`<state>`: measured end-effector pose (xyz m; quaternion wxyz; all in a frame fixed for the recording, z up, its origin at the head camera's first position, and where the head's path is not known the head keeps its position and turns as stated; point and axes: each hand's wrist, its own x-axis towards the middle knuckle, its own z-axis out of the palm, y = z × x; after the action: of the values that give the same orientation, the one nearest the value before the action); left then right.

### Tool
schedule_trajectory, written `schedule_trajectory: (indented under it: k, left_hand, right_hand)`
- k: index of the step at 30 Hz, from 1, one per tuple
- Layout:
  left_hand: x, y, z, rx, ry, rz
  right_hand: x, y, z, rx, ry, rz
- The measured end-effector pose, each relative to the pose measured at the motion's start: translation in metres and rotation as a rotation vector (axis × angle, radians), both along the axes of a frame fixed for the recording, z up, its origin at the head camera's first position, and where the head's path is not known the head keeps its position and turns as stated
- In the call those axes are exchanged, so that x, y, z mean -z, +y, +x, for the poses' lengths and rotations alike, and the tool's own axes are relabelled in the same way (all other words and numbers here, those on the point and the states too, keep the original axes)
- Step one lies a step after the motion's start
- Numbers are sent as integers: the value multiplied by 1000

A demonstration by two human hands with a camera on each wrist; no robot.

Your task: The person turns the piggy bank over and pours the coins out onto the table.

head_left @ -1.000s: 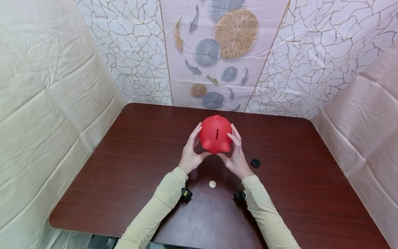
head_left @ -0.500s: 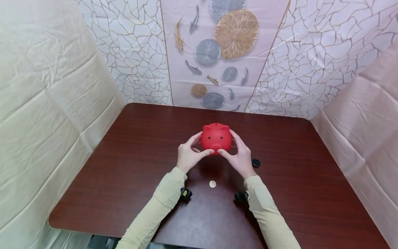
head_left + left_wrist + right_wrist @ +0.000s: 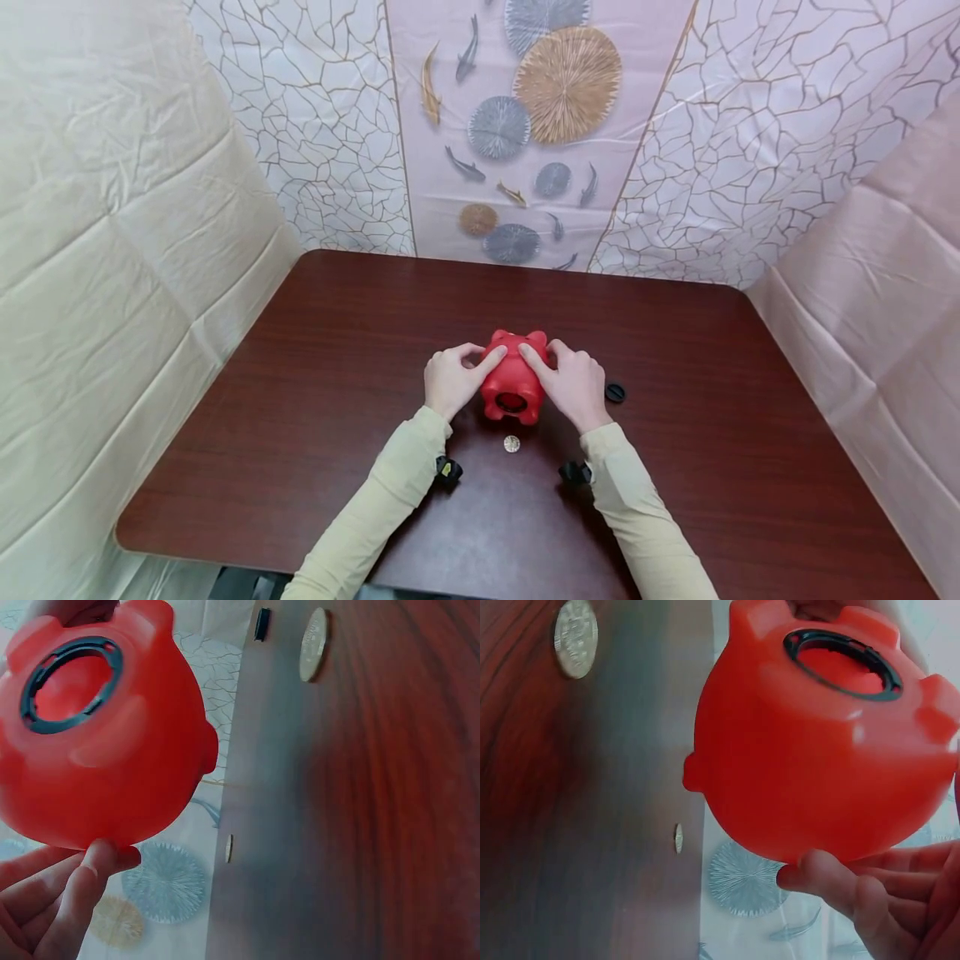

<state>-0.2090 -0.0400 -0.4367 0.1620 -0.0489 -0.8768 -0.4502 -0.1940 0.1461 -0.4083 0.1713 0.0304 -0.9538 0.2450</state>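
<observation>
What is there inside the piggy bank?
Through the black ring of the piggy bank, only red inner wall shows. The rest of the inside is covered, so I cannot tell whether anything lies there.

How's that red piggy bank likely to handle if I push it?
The red piggy bank looks hollow through its black-rimmed hole, so it's probably light. Its smooth, glossy shell may be slippery. The rounded body could roll if it lands off its stubby feet.

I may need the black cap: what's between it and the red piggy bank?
In the head view, the right-hand grip lies between the red piggy bank and the black cap.
</observation>
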Motion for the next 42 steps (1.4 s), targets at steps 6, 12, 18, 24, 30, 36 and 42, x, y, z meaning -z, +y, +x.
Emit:
schedule_trajectory:
  k: [6,12,18,24,30,36,42]
  left_hand:
    - [-3,1,-1,2,-30,-21]
    - [0,3,-1,88,-92,70]
    - [0,-1,-7,287,-109,337]
    - [-7,-4,-11,494,-30,505]
    - [-7,-5,-11,606,93,501]
    - [-1,-3,-7,592,192,438]
    - [-2,0,-1,557,321,323]
  right_hand:
    - [-3,-2,-1,17,-70,-15]
    - [4,-2,-3,-26,-174,-157]
    - [10,0,-6,-190,-125,-473]
    - [7,2,-8,-387,-41,-602]
    - [-6,0,3,-552,85,-595]
    - [5,-1,-4,-660,363,-426]
    - [27,5,-17,-643,555,-260]
